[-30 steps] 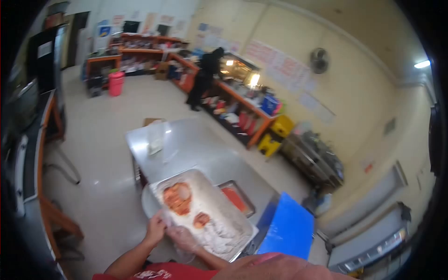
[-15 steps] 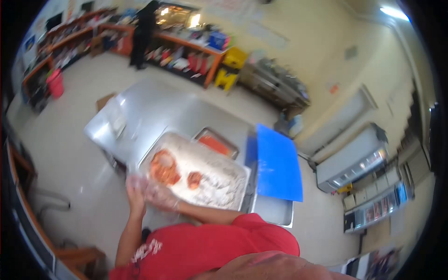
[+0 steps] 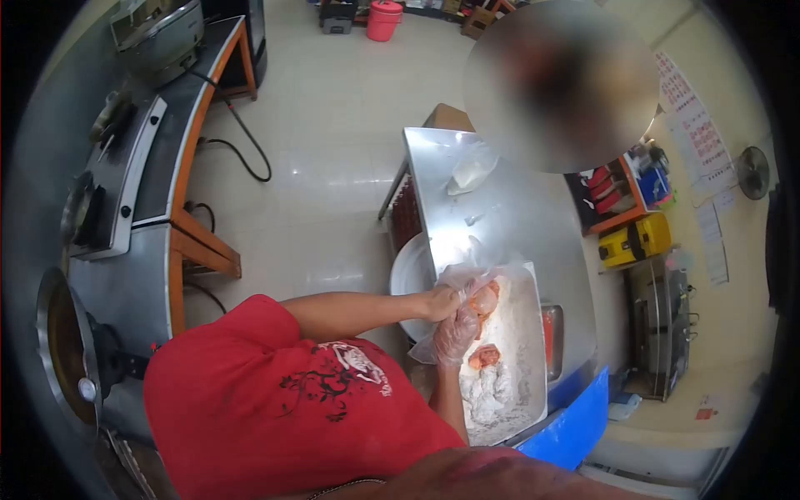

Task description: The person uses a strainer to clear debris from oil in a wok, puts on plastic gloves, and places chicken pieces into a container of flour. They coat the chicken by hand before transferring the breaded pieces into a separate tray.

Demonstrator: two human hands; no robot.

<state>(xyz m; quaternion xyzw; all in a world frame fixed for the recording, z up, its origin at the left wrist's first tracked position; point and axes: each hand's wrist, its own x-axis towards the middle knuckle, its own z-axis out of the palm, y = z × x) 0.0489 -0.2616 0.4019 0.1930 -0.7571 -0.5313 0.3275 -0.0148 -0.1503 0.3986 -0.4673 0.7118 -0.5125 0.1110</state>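
Note:
My left hand is bare and pinches the loose edge of a clear plastic glove that covers my right hand. Both hands meet at the near edge of a metal tray filled with white flour. Two orange, marinated pieces of meat lie in the flour: the larger right beside my fingers, the smaller just past the gloved hand. The gloved fingers hold nothing that I can see.
The tray sits on a steel table with a plastic bag, a small orange-filled tray and a blue board. A white plate pokes out beside it. A stove counter and wok stand left.
The view has swung down and around, so the stove counter now shows. My hands have stayed together at the tray's edge, still working the glove onto the right hand.

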